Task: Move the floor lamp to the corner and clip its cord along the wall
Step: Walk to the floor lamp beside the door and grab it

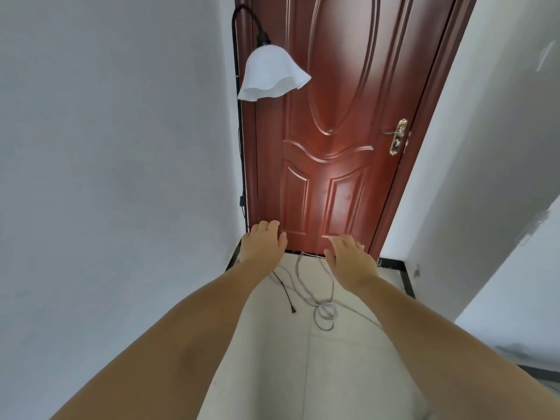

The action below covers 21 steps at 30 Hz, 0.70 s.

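The floor lamp stands in the corner between the left white wall and the red door: a thin black pole (239, 131), a curved neck and a white bell-shaped shade (269, 77). A black cord with a small inline switch (242, 201) hangs down the pole. On the floor lie a black cord end (286, 295) and a loose grey cord (324, 310) in loops. My left hand (263, 244) reaches toward the lamp's foot, fingers apart, holding nothing. My right hand (351, 262) hovers above the grey cord, also empty. The lamp's base is hidden behind my left hand.
A red panelled door (333, 147) with a brass handle (398, 136) closes the end of the narrow passage. White walls stand on both sides with a black skirting (406, 277) at the right. The floor is pale tile.
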{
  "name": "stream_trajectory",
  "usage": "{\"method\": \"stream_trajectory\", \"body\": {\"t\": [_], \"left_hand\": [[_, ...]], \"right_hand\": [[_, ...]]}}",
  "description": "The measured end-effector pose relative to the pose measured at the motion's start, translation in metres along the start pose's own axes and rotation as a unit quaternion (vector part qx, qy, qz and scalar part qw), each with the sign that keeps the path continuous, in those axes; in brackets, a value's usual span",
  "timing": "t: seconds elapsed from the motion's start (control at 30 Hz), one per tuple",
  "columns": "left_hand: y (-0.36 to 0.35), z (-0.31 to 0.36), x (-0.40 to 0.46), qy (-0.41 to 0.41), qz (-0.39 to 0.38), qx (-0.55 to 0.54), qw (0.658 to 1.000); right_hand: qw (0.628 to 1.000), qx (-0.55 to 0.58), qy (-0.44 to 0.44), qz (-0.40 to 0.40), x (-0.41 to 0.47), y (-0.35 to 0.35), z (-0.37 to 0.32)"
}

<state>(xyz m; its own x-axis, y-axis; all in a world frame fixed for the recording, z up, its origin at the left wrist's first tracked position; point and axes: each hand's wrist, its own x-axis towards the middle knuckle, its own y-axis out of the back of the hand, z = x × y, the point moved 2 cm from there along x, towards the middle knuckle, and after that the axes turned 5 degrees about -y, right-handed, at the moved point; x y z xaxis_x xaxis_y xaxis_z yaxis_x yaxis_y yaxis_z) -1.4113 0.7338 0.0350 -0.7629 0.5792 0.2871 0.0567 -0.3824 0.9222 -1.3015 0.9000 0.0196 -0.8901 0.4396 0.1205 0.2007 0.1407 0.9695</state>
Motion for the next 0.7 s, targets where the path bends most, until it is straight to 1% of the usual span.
{"method": "stream_trajectory", "body": {"t": [0.17, 0.3, 0.4, 0.53, 0.6, 0.7], "left_hand": [[-0.046, 0.018, 0.107, -0.033, -0.026, -0.026, 0.999], [-0.086, 0.022, 0.187, -0.028, -0.032, -0.039, 0.998], [-0.114, 0.007, 0.249, 0.014, -0.027, -0.039, 0.999], [-0.144, -0.017, 0.319, 0.100, -0.021, -0.049, 0.994], [-0.157, -0.025, 0.345, 0.137, -0.024, -0.049, 0.989], [-0.174, -0.040, 0.375, 0.176, -0.024, -0.044, 0.983]], "right_hand": [[0.999, -0.001, -0.042, -0.010, 0.093, -0.005, 0.055], [0.998, -0.026, -0.050, -0.023, 0.179, -0.023, 0.091], [0.999, -0.024, -0.033, -0.027, 0.255, -0.040, 0.106], [0.998, -0.018, 0.025, -0.055, 0.352, -0.065, 0.119], [0.996, -0.020, 0.055, -0.065, 0.395, -0.078, 0.122], [0.993, 0.007, 0.074, -0.094, 0.451, -0.098, 0.115]]}}
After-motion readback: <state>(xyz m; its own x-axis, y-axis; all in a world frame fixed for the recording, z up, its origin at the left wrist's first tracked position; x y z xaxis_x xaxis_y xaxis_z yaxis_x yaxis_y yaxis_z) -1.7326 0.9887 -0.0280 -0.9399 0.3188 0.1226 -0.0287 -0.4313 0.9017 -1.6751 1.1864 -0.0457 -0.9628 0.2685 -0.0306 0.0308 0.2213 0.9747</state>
